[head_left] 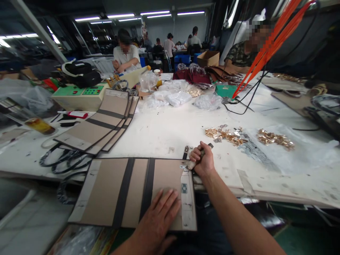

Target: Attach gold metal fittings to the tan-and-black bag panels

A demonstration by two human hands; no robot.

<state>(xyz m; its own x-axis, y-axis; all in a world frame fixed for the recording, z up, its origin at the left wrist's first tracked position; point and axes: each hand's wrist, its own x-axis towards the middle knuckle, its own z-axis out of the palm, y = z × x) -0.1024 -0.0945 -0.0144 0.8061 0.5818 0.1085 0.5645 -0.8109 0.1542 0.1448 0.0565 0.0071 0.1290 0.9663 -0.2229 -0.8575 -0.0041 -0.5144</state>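
A beige board panel [108, 187] with dark cross strips lies at the table's near edge. My left hand [159, 212] rests flat on its right half, fingers stretched out. My right hand [203, 159] is closed around a short tool with a pale wrapped handle [191, 164]; its lower end is at the panel's top right corner, beside a small metal plate [182, 166]. Whether it touches the plate, I cannot tell. Another metal plate [184, 188] sits on the panel's pale right strip. A dark strap piece with a metal fitting [185, 152] lies just beyond the corner.
Similar panels [106, 117] are stacked at the left, with wrapped handles [66, 159] below. Gold metal parts [225, 136] lie loose at the right, more on a plastic bag [305, 152]. Orange cords [265, 53] hang at the right. Co-workers [126, 53] sit across the table.
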